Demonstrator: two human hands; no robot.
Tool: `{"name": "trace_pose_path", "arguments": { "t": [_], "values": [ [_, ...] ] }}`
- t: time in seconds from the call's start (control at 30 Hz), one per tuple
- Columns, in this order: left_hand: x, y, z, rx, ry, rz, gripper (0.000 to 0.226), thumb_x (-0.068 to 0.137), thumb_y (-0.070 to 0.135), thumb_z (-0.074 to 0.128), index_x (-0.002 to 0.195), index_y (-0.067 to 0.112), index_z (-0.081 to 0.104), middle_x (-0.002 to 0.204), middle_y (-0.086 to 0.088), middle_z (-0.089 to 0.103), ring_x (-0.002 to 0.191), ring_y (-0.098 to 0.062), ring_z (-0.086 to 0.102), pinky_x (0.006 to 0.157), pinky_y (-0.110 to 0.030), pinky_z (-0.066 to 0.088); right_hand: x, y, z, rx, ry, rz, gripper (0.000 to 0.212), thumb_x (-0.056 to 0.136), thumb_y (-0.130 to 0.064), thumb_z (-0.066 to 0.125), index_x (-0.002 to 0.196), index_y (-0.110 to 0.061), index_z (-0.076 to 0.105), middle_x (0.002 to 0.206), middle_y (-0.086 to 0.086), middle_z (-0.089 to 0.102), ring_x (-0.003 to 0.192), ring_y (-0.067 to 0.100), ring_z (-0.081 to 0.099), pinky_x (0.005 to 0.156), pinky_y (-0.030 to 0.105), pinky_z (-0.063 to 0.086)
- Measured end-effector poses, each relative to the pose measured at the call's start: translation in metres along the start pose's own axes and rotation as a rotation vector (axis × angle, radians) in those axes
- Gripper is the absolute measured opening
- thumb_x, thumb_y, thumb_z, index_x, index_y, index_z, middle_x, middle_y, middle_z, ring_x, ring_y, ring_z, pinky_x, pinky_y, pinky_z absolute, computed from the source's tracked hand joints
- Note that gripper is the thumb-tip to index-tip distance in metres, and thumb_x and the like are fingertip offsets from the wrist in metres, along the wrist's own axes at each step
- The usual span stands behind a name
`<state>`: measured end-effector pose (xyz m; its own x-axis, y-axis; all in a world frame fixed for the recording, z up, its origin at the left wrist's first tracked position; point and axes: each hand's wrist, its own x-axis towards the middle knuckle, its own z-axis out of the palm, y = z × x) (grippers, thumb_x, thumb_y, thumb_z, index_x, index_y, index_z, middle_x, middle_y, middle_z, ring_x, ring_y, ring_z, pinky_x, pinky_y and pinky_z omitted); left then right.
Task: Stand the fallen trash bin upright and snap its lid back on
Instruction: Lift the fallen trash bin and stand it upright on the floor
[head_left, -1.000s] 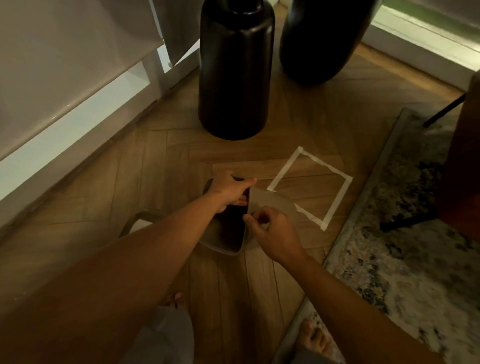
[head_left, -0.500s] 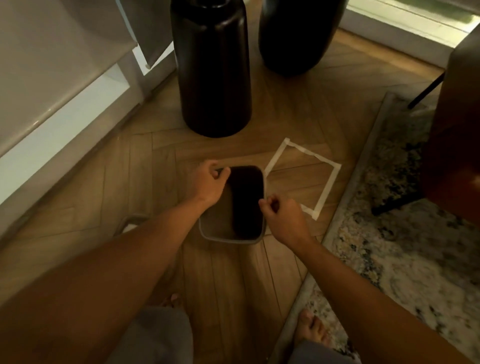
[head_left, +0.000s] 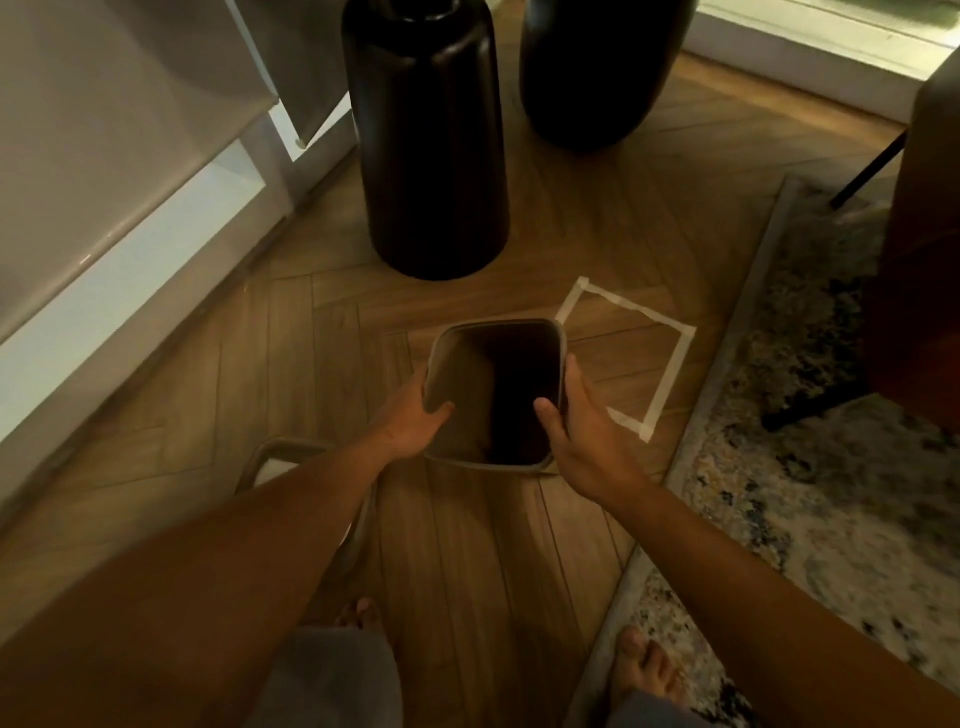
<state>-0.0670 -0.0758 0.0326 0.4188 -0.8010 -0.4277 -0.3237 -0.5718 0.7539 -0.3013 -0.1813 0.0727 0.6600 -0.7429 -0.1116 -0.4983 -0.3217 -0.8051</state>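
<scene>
Wood floor (head_left: 467, 571) lies bare around the upright bin (head_left: 457, 358), both hands' grip, left hand (head_left: 410, 421) and right hand (head_left: 587, 436), clasping its rim.

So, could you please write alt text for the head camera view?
Both hands grip an open, upright trash bin on a wooden floor: left hand and right hand on opposite rims. The lid lies left, partly hidden; a taped square lies right, two dark vases behind.
</scene>
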Motion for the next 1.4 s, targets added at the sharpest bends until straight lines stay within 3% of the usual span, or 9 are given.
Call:
{"name": "trace_pose_path", "arguments": {
  "t": [0.23, 0.43, 0.57, 0.7, 0.83, 1.0, 1.1, 1.23, 1.4],
  "values": [
    [0.001, 0.022, -0.010, 0.083, -0.004, 0.074, 0.065, 0.092, 0.032, 0.067, 0.149, 0.033, 0.035, 0.116, 0.012, 0.059, 0.100, -0.008, 0.059, 0.080, -0.025, 0.048, -0.005, 0.004, -0.010, 0.084, -0.066, 0.011, 0.120, 0.083, -0.046, 0.082, 0.164, -0.041, -0.005, 0.165, -0.007, 0.034, 0.149, 0.012, 0.040, 0.115, 0.048, 0.046],
    [-0.001, 0.032, -0.006, 0.108, -0.015, 0.154, 0.080, 0.085, 0.032, 0.074, 0.151, 0.037, 0.031, 0.124, 0.006, 0.065, 0.111, -0.016, 0.065, 0.095, -0.041, 0.055, -0.007, 0.018, -0.015, 0.107, -0.024, 0.056, 0.125, 0.076, -0.046, 0.089, 0.165, -0.037, 0.002, 0.160, -0.009, 0.042, 0.146, 0.010, 0.045, 0.112, 0.050, 0.049],
    [-0.002, 0.037, -0.002, 0.112, -0.038, 0.141, 0.083, 0.086, 0.030, 0.075, 0.155, 0.032, 0.029, 0.129, 0.002, 0.064, 0.114, -0.016, 0.062, 0.097, -0.036, 0.051, -0.019, 0.029, -0.014, 0.076, -0.041, 0.091, 0.124, 0.078, -0.042, 0.089, 0.165, -0.039, 0.000, 0.158, -0.008, 0.047, 0.142, 0.007, 0.049, 0.113, 0.044, 0.049],
    [0.000, 0.042, 0.004, 0.091, -0.095, 0.113, 0.082, 0.086, 0.036, 0.073, 0.155, 0.034, 0.029, 0.128, 0.011, 0.058, 0.114, -0.011, 0.058, 0.095, -0.033, 0.049, -0.022, 0.041, -0.015, 0.078, -0.014, 0.126, 0.118, 0.077, -0.047, 0.088, 0.163, -0.043, 0.008, 0.154, -0.008, 0.051, 0.138, 0.009, 0.053, 0.109, 0.047, 0.052],
    [0.002, 0.042, 0.004, 0.058, -0.095, 0.091, 0.084, 0.085, 0.036, 0.074, 0.155, 0.034, 0.029, 0.138, 0.003, 0.058, 0.119, -0.015, 0.058, 0.095, -0.033, 0.049, -0.021, 0.040, -0.018, 0.016, -0.002, 0.170, 0.109, 0.081, -0.047, 0.085, 0.163, -0.038, 0.014, 0.154, -0.004, 0.051, 0.136, 0.014, 0.054, 0.108, 0.044, 0.051],
    [-0.003, 0.042, -0.004, 0.026, -0.088, 0.095, 0.070, 0.093, 0.025, 0.068, 0.154, 0.024, 0.033, 0.144, 0.000, 0.053, 0.107, -0.010, 0.059, 0.079, -0.018, 0.048, -0.010, 0.025, -0.023, -0.193, 0.050, 0.185, 0.084, 0.093, -0.049, 0.072, 0.161, -0.020, 0.033, 0.173, 0.006, 0.015, 0.157, 0.029, 0.021, 0.120, 0.040, 0.027],
    [-0.006, 0.036, -0.019, 0.091, -0.003, 0.078, 0.063, 0.094, 0.033, 0.065, 0.151, 0.025, 0.039, 0.135, -0.002, 0.060, 0.102, -0.009, 0.060, 0.069, -0.013, 0.041, 0.000, 0.003, -0.028, -0.244, 0.067, 0.133, 0.070, 0.098, -0.048, 0.066, 0.156, -0.016, 0.043, 0.174, 0.006, 0.011, 0.159, 0.027, 0.017, 0.124, 0.044, 0.029],
    [-0.014, 0.023, -0.047, 0.124, 0.087, 0.066, 0.055, 0.095, 0.036, 0.064, 0.146, 0.024, 0.047, 0.138, -0.001, 0.059, 0.105, -0.009, 0.057, 0.073, -0.016, 0.042, 0.013, -0.034, -0.028, -0.231, 0.025, 0.050, 0.060, 0.099, -0.045, 0.065, 0.151, -0.021, 0.050, 0.174, 0.001, 0.013, 0.156, 0.024, 0.024, 0.118, 0.035, 0.031],
    [-0.027, 0.003, -0.083, 0.056, 0.175, 0.025, 0.049, 0.096, 0.027, 0.064, 0.142, 0.015, 0.051, 0.134, -0.004, 0.060, 0.117, -0.018, 0.059, 0.095, -0.027, 0.048, 0.026, -0.076, -0.009, -0.192, -0.020, -0.062, 0.060, 0.098, -0.043, 0.067, 0.150, -0.017, 0.052, 0.173, -0.006, 0.015, 0.152, 0.018, 0.032, 0.113, 0.026, 0.033]
  ]
}}
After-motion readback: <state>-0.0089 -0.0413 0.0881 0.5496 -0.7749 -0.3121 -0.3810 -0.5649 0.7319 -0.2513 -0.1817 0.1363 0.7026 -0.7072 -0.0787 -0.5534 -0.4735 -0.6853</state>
